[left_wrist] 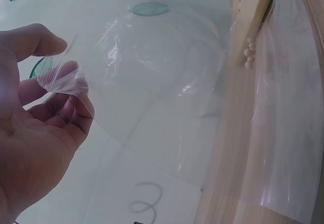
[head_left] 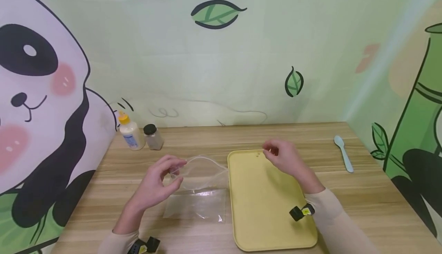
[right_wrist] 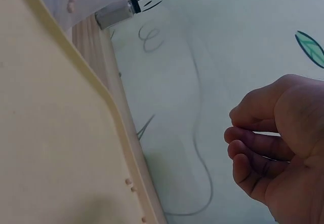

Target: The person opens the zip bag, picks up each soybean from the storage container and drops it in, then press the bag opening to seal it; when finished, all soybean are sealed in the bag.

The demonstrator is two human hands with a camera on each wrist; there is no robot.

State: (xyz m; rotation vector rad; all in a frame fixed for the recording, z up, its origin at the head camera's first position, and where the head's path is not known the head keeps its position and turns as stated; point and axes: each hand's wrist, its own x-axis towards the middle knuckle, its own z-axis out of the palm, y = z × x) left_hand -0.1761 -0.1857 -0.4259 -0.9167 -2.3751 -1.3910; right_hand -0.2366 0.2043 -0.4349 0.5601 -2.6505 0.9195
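Left hand (head_left: 157, 187) is gripping a clear bag (head_left: 195, 206) by its left edge; rightward, a yellow tray (head_left: 264, 208) is lying lengthwise away. At its far end, beads (head_left: 257, 155) are sitting just left of the nearer right hand (head_left: 286, 159), curled, holding nothing visible.

No text can be read; the blue label (head_left: 131, 141) on the yellow-capped bottle (head_left: 137, 133) is too small.
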